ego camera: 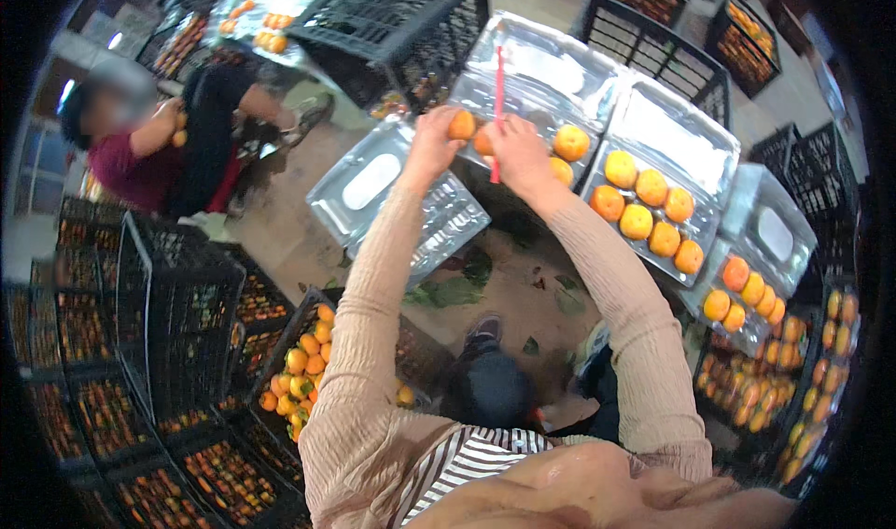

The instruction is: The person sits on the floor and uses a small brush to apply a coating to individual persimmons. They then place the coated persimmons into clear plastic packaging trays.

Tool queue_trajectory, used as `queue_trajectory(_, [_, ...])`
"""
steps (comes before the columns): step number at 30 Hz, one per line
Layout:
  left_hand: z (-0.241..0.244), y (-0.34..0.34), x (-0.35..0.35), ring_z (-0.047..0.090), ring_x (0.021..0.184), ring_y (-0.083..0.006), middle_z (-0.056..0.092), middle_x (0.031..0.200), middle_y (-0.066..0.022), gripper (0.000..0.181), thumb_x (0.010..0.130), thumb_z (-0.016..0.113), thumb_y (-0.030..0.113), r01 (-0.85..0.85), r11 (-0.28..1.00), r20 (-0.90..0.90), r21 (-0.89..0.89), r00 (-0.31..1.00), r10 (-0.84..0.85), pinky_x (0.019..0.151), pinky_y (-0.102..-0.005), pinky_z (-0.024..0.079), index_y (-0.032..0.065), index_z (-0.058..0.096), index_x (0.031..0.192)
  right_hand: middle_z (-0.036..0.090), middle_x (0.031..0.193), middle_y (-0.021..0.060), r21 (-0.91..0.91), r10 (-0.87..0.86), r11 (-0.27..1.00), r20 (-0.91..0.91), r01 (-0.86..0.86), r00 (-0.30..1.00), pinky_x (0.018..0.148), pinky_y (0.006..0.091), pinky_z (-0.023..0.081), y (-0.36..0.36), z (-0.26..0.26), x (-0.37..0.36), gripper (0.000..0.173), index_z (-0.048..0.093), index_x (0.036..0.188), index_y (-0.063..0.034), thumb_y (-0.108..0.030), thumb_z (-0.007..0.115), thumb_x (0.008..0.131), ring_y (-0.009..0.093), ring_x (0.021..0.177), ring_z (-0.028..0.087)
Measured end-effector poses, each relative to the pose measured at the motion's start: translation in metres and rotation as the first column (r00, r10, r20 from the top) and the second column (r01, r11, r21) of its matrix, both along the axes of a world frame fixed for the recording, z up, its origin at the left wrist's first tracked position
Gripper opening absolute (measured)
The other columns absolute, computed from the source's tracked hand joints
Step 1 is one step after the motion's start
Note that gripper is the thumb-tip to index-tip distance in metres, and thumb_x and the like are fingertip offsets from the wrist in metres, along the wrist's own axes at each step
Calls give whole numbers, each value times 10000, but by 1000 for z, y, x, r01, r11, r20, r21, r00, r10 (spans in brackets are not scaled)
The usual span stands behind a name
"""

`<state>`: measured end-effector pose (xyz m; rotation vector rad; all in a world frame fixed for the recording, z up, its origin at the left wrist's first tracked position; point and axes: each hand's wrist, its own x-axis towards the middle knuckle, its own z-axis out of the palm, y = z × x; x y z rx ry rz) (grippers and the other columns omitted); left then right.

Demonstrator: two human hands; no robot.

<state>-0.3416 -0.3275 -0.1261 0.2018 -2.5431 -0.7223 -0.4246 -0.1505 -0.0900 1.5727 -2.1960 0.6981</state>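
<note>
My left hand (435, 145) grips a round orange fruit (461, 125), which looks like a persimmon, over the left edge of an open clear plastic clamshell tray (553, 60). At the fruit (484, 140) beside it is my right hand (521, 152), its fingers curled around that fruit. A narrow red strip (499, 95) runs upright past the right fingers. More fruits (571, 142) sit at the tray's right side. To the right, a second open clamshell (672, 130) holds several fruits (651, 186). An open clamshell with no fruit (371, 179) lies under my left forearm.
A third clamshell (773, 231) with fruits stands farther right. Black plastic crates (175, 319) are stacked at the left, many with fruit. A crate of loose fruits (297, 382) is beside my left elbow. A person (154, 137) sits at the upper left. Leaves (455, 287) litter the floor.
</note>
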Motion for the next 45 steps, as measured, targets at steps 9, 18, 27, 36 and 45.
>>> queue_trajectory(9, [26,55,11,527,1009,-176,507,1132,-93,519,765,692,90,-37,602,-179,798,939,294,878,-299,444,-3,443,1211,561,932,140,-63,9,998,139,0,990,793,419,415,16,14,-3,343,493,936,-42,-135,682,666,314,931,519])
queue_trajectory(18, [68,182,-10,564,987,-179,499,1148,-73,560,717,723,51,341,595,-232,728,939,-255,826,-290,481,49,435,1198,586,1064,139,-45,-233,971,56,235,971,871,398,447,266,115,-34,500,500,1041,-58,-105,780,630,318,1039,544])
queue_trajectory(27, [50,206,9,552,970,-144,488,1162,-62,541,730,732,63,249,524,-148,814,962,-228,820,-278,482,33,470,1202,567,922,114,300,-435,868,78,395,897,759,380,449,328,68,-56,381,482,1001,-40,-2,660,667,313,906,535])
queue_trajectory(36, [48,196,12,541,1027,-153,549,1124,-92,500,805,666,80,173,193,-161,966,984,-77,910,-284,434,-2,445,1245,559,959,113,413,-435,809,-57,418,899,786,381,458,330,59,-62,393,468,1017,-39,-42,680,687,308,980,524])
queue_trajectory(45, [21,103,-39,529,1017,-279,571,1050,-136,442,721,727,172,-137,885,-195,445,950,245,901,-369,409,14,557,1097,622,1033,172,-52,-392,910,221,412,893,720,360,498,315,149,70,269,523,935,-7,-18,697,730,295,817,614])
